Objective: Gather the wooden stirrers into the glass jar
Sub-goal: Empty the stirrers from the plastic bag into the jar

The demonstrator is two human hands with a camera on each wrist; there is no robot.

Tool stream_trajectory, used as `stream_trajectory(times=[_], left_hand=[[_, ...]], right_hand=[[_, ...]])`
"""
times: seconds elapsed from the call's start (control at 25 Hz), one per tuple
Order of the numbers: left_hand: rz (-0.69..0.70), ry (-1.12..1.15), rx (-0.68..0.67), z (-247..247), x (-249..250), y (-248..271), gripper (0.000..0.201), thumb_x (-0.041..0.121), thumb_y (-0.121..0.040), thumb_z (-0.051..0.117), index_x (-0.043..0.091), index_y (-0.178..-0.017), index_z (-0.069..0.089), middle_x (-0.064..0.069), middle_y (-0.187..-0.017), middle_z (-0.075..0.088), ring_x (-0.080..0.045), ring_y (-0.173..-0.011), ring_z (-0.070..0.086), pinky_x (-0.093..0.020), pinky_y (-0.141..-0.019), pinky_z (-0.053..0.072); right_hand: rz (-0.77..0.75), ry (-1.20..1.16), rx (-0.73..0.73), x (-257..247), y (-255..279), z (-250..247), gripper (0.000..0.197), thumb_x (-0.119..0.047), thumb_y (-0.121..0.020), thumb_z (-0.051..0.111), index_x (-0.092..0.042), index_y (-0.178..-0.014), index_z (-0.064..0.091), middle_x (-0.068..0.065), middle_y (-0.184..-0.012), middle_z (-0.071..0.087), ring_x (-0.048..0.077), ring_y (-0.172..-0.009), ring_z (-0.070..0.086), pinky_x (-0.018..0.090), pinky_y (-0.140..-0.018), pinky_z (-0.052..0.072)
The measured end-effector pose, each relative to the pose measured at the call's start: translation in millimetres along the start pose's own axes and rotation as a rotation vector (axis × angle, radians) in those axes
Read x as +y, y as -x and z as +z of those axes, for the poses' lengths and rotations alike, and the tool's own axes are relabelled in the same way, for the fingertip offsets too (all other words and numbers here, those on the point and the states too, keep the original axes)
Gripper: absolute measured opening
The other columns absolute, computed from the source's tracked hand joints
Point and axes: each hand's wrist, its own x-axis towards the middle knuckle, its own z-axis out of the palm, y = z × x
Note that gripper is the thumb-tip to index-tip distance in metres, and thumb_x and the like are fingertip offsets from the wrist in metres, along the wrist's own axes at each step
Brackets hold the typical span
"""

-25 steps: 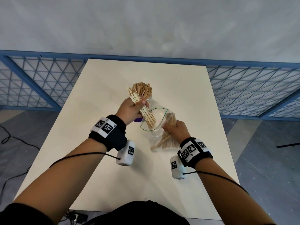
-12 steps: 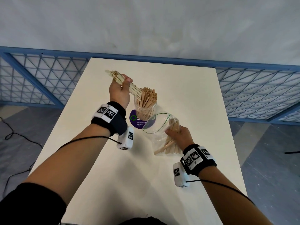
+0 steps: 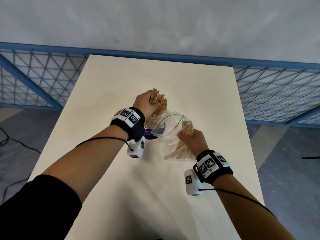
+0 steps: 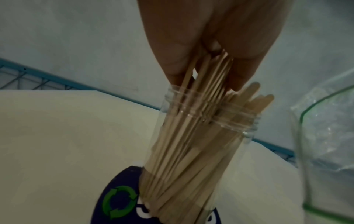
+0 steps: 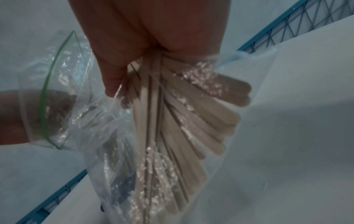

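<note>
Wooden stirrers [image 4: 193, 136], thin flat pale strips with rounded ends, stand packed in the glass jar [image 4: 239, 122], a clear cylinder with a threaded neck, near the middle of the matte cream table [image 3: 107, 94]. The jar stands on a round dark purple disc [image 4: 118, 186] printed with a green recycling arrows mark. From the left, the left hand [image 3: 144, 104] reaches over the jar's mouth, its fingers [image 4: 172, 50] and thumb curled round a tight bunch of stirrers whose lower ends are already inside the jar among the others. Just to the right of the jar a crinkly clear plastic bag [image 3: 170, 125] with a green zip line gapes open, its mouth towards the jar and its lower end resting on the table. Further right, the right hand [image 3: 194, 142] clasps the bag from outside, fingers [image 5: 113, 72] closed round the film and the fan of stirrers inside it. Both wrists wear black bands carrying white blocks with square black-and-white markers.
</note>
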Motion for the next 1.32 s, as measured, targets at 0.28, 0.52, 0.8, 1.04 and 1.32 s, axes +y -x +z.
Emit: stream_trajectory(times=[0.28,0.52,0.8,1.04,1.32], left_hand=[[0.214,0.224,0.239,11.6,-6.4,1.6,0.018,0.013,-0.093,0.043,0.008,-0.106,0.054,0.007,-0.061,0.046,0.001,-0.055,0.048,-0.009,-0.061,0.039],[0.358,-0.278,-0.124,22.6,-17.0,7.1,0.026,0.026,-0.096,0.039,0.003,-0.093,0.050,-0.003,-0.076,0.048,-0.022,-0.067,0.047,-0.032,-0.061,0.036],[0.418,-0.278,0.078,10.0,-4.5,25.0,0.044,0.039,-0.087,0.037,0.004,-0.103,0.058,-0.016,-0.105,0.058,-0.029,-0.099,0.052,-0.039,-0.086,0.043],[0.234,-0.022,-0.322,12.5,24.8,80.4,0.016,0.007,-0.091,0.049,0.001,-0.090,0.064,-0.002,-0.078,0.061,0.005,-0.063,0.056,-0.010,-0.062,0.042],[0.052,-0.054,-0.594,5.7,13.1,101.5,0.030,0.024,-0.083,0.067,0.025,-0.111,0.058,0.011,-0.085,0.058,-0.014,-0.072,0.062,-0.014,-0.046,0.047]], right_hand=[[-0.013,0.007,0.015,-0.3,-2.2,-0.8,0.021,-0.009,-0.080,0.067,-0.013,-0.063,0.055,0.002,-0.062,0.056,0.015,-0.057,0.053,0.025,-0.056,0.045],[-0.014,-0.039,0.019,-0.5,-2.3,-1.0,0.010,-0.009,-0.079,0.068,-0.006,-0.073,0.060,0.010,-0.071,0.059,0.021,-0.068,0.056,0.034,-0.066,0.048],[-0.028,-0.104,0.046,0.6,10.3,-5.8,0.016,-0.008,-0.079,0.069,-0.013,-0.067,0.060,0.001,-0.062,0.059,0.007,-0.053,0.056,0.022,-0.055,0.047],[-0.112,-0.013,-0.081,-4.0,33.2,-8.8,0.019,-0.011,-0.081,0.067,-0.016,-0.065,0.058,-0.001,-0.061,0.057,0.004,-0.052,0.055,0.018,-0.053,0.046],[-0.127,0.233,-0.455,-8.5,62.9,-15.7,0.049,-0.002,-0.063,0.054,-0.015,-0.110,0.055,0.009,-0.103,0.064,0.023,-0.091,0.063,0.037,-0.078,0.054]])
